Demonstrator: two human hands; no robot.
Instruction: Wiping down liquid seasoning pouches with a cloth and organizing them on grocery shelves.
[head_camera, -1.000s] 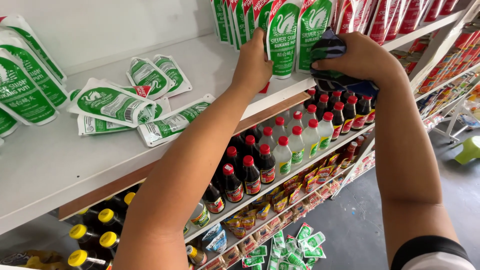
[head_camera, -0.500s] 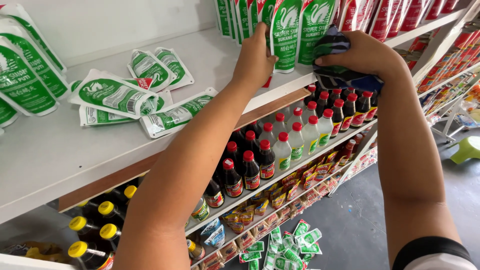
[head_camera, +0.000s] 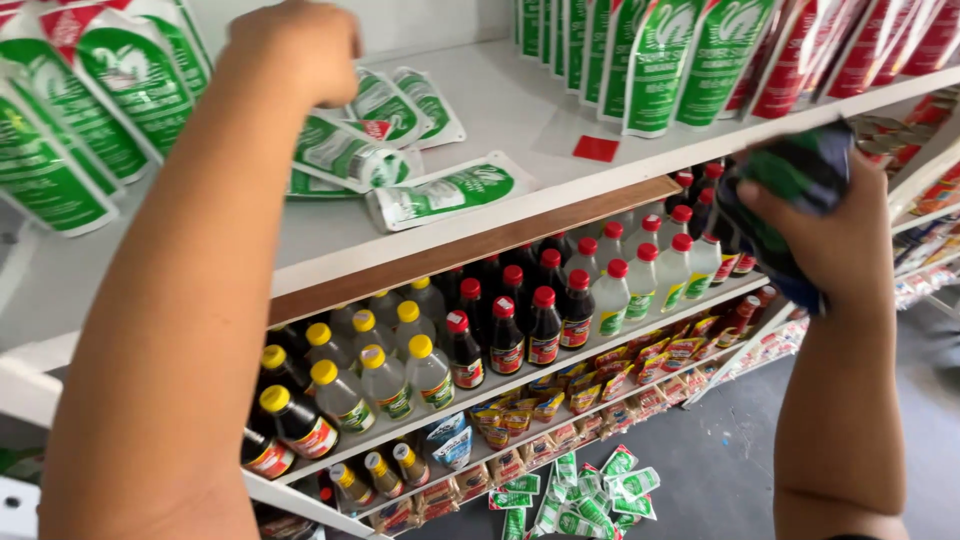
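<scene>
Left hand (head_camera: 295, 45) up over the top shelf (head_camera: 520, 110), curled into a loose fist above the loose pouches (head_camera: 395, 150) lying flat there; whether it grips anything cannot be told from this angle. Right hand (head_camera: 835, 235) is off the shelf edge, closed around a dark blue-green cloth (head_camera: 800, 180), level with the red-capped bottles (head_camera: 560, 310) on the shelf below.

Step in hand, as judged: wiping the top shelf while shifting stock aside. A bare strip of shelf with a small red tag (head_camera: 597, 148) lies between the fallen pouches and the standing green pouches (head_camera: 680, 60).

Next move calls for bringing the cloth onto that strip without knocking the standing row.
</scene>
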